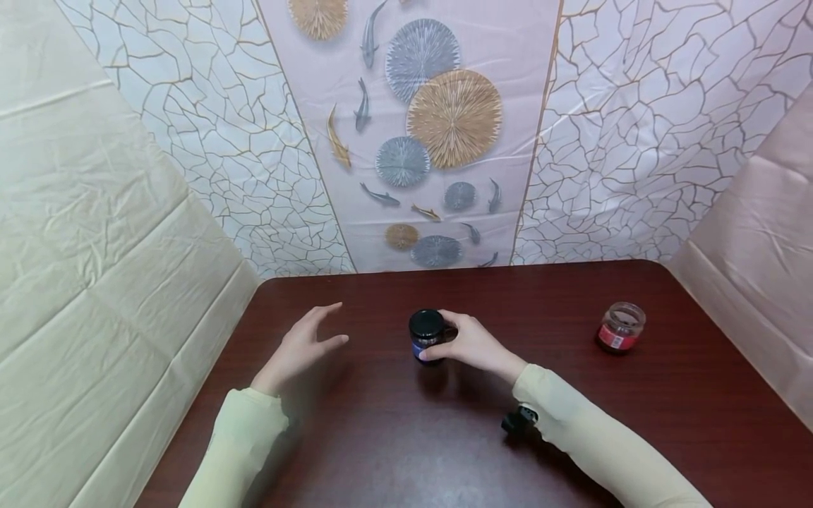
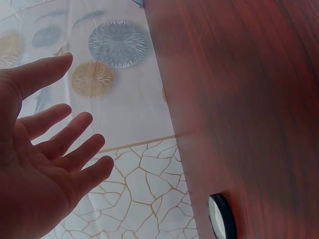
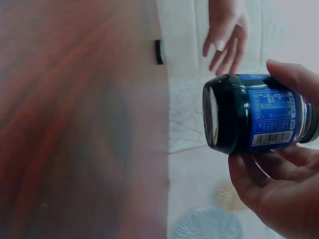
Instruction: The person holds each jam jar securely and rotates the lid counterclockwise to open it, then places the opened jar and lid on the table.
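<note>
My right hand (image 1: pixel 473 346) grips a dark jar (image 3: pixel 271 112) with a blue label and a black lid (image 1: pixel 426 323), thumb on one side and fingers on the other. The jar is upright and held above the table, its base apart from the wood in the right wrist view. To the left, my left hand (image 1: pixel 301 351) hovers with thumb and fingers spread and nothing between them. A loose black lid (image 2: pixel 222 217) with a whitish inside lies on the table near the left hand; it does not show in the head view.
A small lidless glass jar (image 1: pixel 621 327) with a red label and dark contents stands at the right of the dark red wooden table (image 1: pixel 406 437). Patterned cloth (image 1: pixel 419 141) hangs behind the far edge, and plain pale cloth (image 1: pixel 114 296) walls the left side.
</note>
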Demonstrator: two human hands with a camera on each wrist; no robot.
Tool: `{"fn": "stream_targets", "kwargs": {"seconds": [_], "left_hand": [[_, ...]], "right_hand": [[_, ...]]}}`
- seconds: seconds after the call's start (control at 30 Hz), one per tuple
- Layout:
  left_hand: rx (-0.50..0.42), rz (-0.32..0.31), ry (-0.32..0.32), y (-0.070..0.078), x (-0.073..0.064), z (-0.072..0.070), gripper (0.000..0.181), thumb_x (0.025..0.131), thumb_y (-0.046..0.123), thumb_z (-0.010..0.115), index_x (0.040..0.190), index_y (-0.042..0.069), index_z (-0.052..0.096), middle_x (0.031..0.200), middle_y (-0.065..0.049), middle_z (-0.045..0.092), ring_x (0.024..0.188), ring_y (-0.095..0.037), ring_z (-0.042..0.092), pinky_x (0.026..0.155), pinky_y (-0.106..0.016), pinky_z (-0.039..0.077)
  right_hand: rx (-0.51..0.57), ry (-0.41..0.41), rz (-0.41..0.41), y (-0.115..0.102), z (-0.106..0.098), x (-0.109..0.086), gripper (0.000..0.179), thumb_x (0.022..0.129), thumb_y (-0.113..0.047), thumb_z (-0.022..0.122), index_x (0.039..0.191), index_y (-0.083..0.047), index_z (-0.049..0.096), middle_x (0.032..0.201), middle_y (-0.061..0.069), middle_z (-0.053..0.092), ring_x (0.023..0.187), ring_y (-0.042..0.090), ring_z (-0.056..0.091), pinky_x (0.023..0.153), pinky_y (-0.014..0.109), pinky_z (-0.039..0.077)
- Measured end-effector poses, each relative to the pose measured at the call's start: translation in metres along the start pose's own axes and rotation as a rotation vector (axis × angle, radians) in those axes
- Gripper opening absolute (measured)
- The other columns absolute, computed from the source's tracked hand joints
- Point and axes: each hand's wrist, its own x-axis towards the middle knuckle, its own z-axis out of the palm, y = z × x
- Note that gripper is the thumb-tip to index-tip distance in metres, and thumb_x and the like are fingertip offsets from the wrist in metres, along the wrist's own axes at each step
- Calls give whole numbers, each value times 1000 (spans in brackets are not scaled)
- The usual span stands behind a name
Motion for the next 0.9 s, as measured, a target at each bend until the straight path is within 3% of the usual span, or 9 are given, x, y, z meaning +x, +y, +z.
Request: {"fn": "stream_targets", "kwargs": {"seconds": [0.3,0.57,0.9], "left_hand": [[8,19,-2,3,0,-1,72,91,47,73,152,21,45,148,-12,50,138,-31,45,109,-58,38],[44,11,-1,7,-1,0,69,92,45,72,152,23,45,148,-8,51,137,-30,46,106,-61,39],[3,42,-14,13,2,4,69,92,36,75,151,16,47,144,-8,53,136,-30,47,107,-55,41]], "right_hand": [[122,108,3,-13,-23,4,61,76,-31,89,130,-17,66,114,3,71,101,20,67,89,39,52],[163,156,-67,-29,-46,6,61,79,-24,87,135,-16,63,120,8,69,103,24,66,93,44,50],[271,220,-142,-43,-67,-1,60,80,-10,83,136,-7,60,122,13,68,103,23,66,86,30,54]]}}
